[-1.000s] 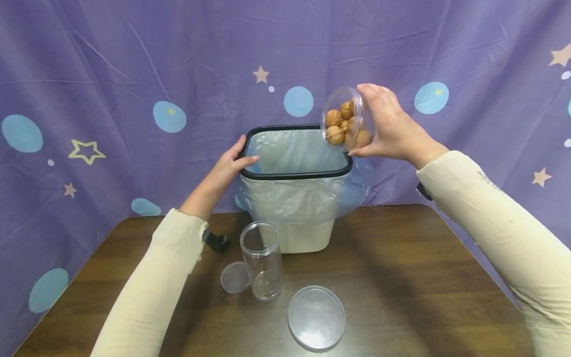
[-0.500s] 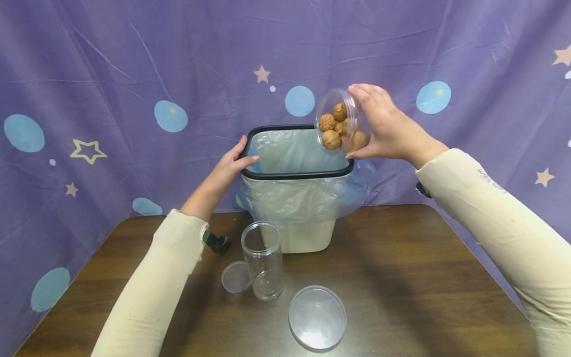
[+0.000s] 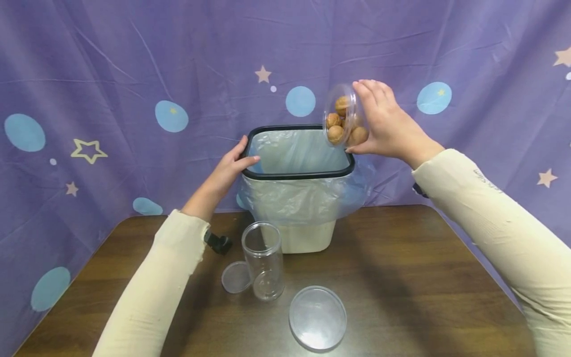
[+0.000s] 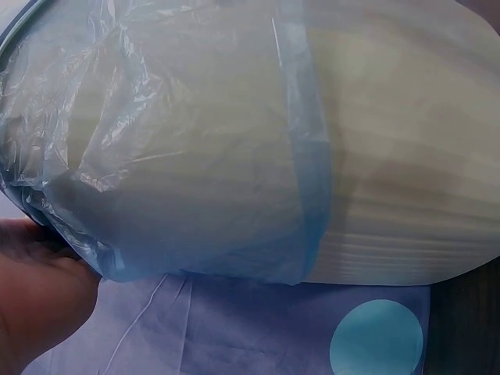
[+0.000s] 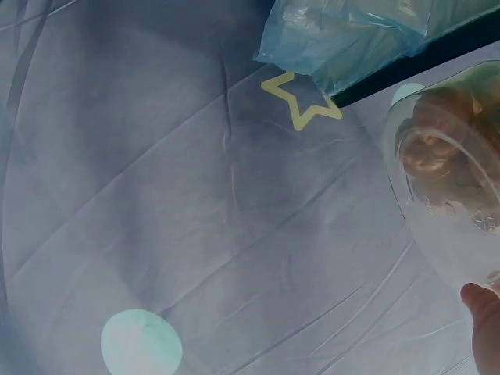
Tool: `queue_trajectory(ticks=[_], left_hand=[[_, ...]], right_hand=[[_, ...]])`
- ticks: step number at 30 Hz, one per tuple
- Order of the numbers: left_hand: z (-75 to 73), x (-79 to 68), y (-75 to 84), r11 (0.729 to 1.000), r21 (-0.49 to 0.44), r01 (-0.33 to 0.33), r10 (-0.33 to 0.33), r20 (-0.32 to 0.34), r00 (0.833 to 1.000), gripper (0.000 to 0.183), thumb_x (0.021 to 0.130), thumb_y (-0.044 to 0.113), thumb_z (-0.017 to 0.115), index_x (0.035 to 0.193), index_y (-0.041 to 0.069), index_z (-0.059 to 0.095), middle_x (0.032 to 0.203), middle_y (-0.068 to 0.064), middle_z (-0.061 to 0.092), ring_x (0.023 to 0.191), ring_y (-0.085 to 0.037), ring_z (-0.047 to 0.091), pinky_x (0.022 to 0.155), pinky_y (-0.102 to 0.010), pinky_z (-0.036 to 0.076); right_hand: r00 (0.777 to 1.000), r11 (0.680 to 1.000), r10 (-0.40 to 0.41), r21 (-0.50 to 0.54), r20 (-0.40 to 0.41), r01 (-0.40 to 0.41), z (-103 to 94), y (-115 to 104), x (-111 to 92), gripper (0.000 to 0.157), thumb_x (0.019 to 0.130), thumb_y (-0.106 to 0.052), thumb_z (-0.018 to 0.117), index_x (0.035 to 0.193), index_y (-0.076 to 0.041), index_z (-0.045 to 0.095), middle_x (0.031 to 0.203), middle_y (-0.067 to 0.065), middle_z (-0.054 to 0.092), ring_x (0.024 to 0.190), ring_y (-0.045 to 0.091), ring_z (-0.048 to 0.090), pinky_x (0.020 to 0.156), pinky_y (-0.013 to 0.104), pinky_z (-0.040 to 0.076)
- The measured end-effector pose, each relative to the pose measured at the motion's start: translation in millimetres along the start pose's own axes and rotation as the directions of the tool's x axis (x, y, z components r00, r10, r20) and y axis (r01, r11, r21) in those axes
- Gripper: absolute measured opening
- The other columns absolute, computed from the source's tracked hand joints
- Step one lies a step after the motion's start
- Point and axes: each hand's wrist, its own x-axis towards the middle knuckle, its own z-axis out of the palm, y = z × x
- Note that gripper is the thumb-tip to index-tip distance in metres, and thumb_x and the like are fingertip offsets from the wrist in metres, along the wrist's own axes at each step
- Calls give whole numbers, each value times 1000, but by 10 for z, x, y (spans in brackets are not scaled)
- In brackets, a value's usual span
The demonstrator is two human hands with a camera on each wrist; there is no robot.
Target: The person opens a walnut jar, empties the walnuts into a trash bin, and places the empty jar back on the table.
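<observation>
My right hand (image 3: 383,119) grips a clear plastic jar (image 3: 351,111) tilted on its side over the right part of the trash can (image 3: 308,239). Several walnuts (image 3: 335,134) lie inside the jar, its mouth facing left. In the right wrist view a fingertip (image 5: 484,312) presses on the jar's clear wall (image 5: 426,242). With the thumb over the inside and the fingers outside, my left hand (image 3: 229,166) holds the can's black rim (image 3: 299,176) at its left side. A translucent blue bag (image 3: 294,203) lines the can and hangs over its outside.
A tall clear jar (image 3: 264,265) stands uncapped in front of the can. Beside it lies a small clear lid (image 3: 236,277), and a larger round lid (image 3: 317,317) lies nearer on the wooden table (image 3: 424,297). A purple curtain (image 3: 200,59) hangs behind.
My right hand first moved the tilted jar slightly left, then back right and a little up. The walnuts shifted inside it. My left hand stayed on the rim.
</observation>
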Motion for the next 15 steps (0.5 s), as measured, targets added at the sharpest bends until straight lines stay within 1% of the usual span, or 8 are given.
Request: queue_trajectory(ticks=[4,7,9,15], left_hand=[[6,-2,1,1000,-1,2,-2,0,1000,76,91,20,54,150,7,9,158,-2,3,143,-9,-2,116,-26,3],[15,-7,8,1000,-8,0,0,-2,1000,76,90,19,54,150,7,9,158,-2,3,143,-9,-2,116,-25,3],[17,-4,7,1000,-12,-2,2,0,1000,76,90,18,54,150,8,9,158,-1,3,143,-9,-2,116,-26,3],[22,1,6,1000,-14,-6,6,-2,1000,75,90,19,54,150,8,10,158,-2,3,143,-8,-1,116,-25,3]], right_hand=[[1000,1000,-1,25,13,1,-13,-8,-1,114,50,-24,91,138,10,28,135,31,36,128,45,29,114,47,19],[1000,1000,2,12,16,-2,-24,-9,-3,114,50,-24,91,138,10,27,135,31,35,128,46,29,114,47,20],[1000,1000,19,1,19,-19,-31,-8,-7,114,51,-24,91,139,9,27,136,31,35,128,46,28,114,47,20],[998,999,39,7,56,-40,-29,-8,-21,114,50,-23,91,139,8,27,137,30,34,129,45,27,114,47,20]])
